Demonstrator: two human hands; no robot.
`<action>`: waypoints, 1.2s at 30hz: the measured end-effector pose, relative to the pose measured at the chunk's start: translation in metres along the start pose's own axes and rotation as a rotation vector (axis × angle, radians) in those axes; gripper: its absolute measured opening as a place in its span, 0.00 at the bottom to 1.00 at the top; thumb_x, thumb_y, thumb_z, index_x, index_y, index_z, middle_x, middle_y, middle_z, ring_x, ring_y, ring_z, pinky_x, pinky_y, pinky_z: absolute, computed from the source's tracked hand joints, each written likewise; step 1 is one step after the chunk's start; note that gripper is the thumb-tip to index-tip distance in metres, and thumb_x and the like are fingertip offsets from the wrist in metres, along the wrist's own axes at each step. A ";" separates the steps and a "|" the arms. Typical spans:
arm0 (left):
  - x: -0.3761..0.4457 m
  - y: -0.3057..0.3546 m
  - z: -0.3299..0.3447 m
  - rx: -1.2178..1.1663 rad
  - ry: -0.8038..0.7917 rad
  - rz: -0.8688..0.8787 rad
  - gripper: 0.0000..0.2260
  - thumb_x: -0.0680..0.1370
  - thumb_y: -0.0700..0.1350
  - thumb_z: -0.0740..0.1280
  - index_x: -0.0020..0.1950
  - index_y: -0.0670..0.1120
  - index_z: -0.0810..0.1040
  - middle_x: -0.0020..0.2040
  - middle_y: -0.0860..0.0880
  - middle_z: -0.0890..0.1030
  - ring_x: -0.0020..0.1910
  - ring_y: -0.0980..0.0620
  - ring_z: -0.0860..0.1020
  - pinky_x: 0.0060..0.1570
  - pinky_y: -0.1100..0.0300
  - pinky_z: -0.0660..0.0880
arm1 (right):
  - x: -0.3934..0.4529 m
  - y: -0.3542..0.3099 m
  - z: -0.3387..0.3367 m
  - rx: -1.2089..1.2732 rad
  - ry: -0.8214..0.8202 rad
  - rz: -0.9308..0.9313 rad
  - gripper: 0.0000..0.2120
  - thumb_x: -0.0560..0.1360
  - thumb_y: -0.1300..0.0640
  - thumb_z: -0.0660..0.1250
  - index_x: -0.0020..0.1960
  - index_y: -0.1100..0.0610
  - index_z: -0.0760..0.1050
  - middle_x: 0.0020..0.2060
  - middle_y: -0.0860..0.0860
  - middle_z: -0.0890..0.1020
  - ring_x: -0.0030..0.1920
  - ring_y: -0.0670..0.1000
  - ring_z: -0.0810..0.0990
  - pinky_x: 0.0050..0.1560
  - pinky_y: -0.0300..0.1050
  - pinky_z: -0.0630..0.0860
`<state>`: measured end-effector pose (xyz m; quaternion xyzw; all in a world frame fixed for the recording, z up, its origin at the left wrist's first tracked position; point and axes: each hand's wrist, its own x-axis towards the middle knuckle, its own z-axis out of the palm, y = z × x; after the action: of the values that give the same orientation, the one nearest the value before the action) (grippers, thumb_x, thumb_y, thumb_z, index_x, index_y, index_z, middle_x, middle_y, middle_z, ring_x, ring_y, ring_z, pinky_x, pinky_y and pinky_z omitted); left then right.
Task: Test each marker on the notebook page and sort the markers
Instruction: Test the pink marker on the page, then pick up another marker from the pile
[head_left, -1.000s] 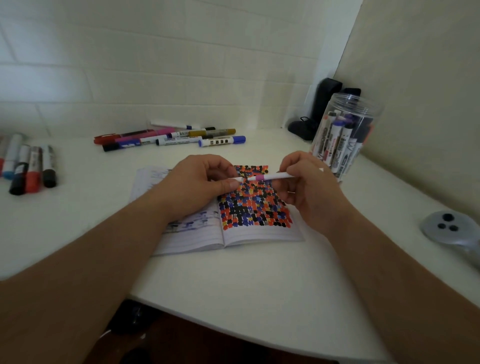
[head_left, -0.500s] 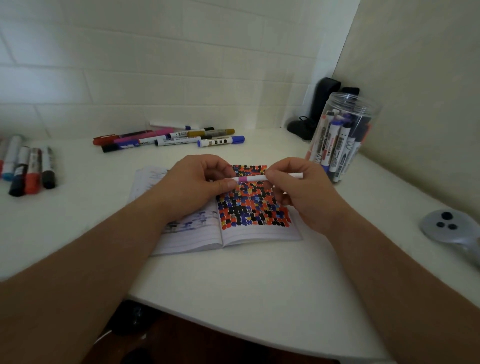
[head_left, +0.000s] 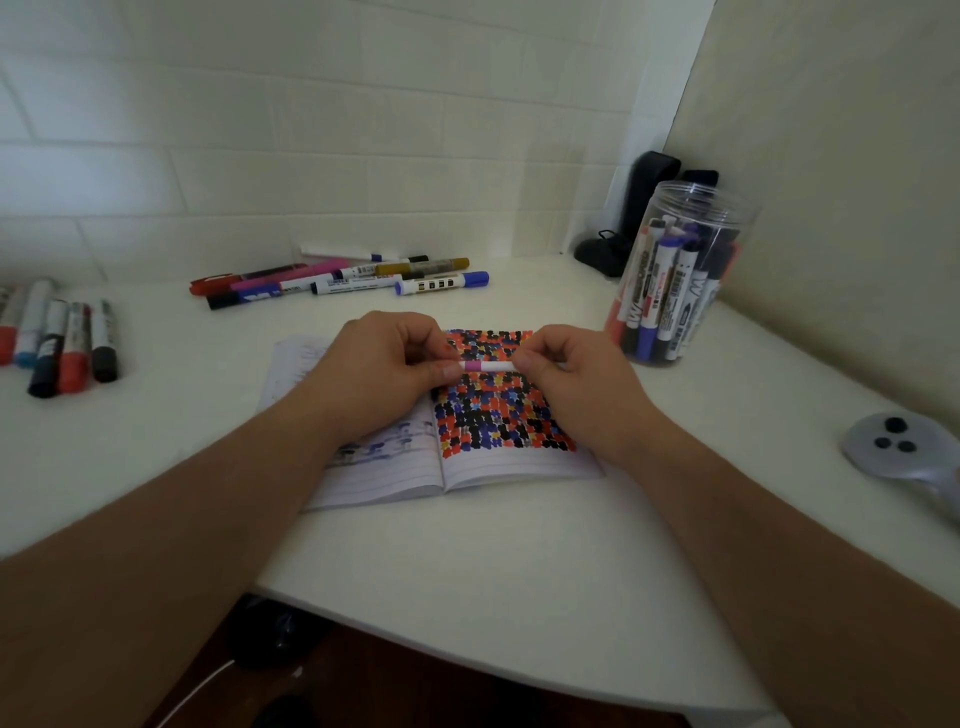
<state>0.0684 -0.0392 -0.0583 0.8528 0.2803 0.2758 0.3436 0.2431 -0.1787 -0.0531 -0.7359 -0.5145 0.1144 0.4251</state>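
Both hands hold a thin white marker with a pink band (head_left: 487, 366) level above the open notebook (head_left: 467, 467). My left hand (head_left: 382, 366) pinches its left end, and my right hand (head_left: 569, 374) pinches its right part. The notebook's right page is covered with red, blue, black and yellow marks. A clear jar (head_left: 675, 275) with several markers stands at the right. One row of markers (head_left: 337, 278) lies at the back by the wall. Another group of markers (head_left: 62, 340) lies at the far left.
The white table's curved front edge (head_left: 467, 670) runs below my arms. A grey controller (head_left: 898, 447) lies at the right edge. Dark objects (head_left: 634, 218) stand in the back corner behind the jar. Tiled wall runs behind, a plain wall at the right.
My right hand slid left along the marker toward my left hand, so less of the white barrel shows between them. The marker stays level over the page.
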 end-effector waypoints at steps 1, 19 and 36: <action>-0.001 0.002 0.001 0.035 0.016 0.007 0.03 0.76 0.49 0.76 0.44 0.57 0.84 0.42 0.57 0.86 0.47 0.59 0.82 0.54 0.58 0.77 | 0.000 0.000 -0.001 0.018 0.014 -0.002 0.09 0.82 0.52 0.68 0.43 0.46 0.80 0.33 0.45 0.78 0.36 0.45 0.74 0.39 0.42 0.72; -0.034 -0.024 -0.076 0.618 0.140 -0.173 0.10 0.85 0.56 0.58 0.60 0.56 0.76 0.45 0.59 0.84 0.41 0.58 0.79 0.42 0.56 0.76 | -0.024 -0.034 0.014 -0.445 -0.027 -0.429 0.21 0.78 0.36 0.60 0.64 0.44 0.76 0.57 0.45 0.76 0.59 0.49 0.71 0.60 0.50 0.72; -0.060 -0.083 -0.157 0.918 0.247 -0.470 0.06 0.77 0.52 0.66 0.50 0.56 0.82 0.47 0.53 0.77 0.45 0.52 0.74 0.45 0.57 0.70 | -0.028 -0.039 0.038 -0.607 -0.325 -0.478 0.30 0.73 0.27 0.47 0.63 0.37 0.78 0.59 0.36 0.74 0.62 0.45 0.67 0.63 0.55 0.69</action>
<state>-0.1012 0.0384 -0.0406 0.7908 0.5943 0.1385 -0.0480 0.1819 -0.1789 -0.0554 -0.6600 -0.7415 -0.0295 0.1171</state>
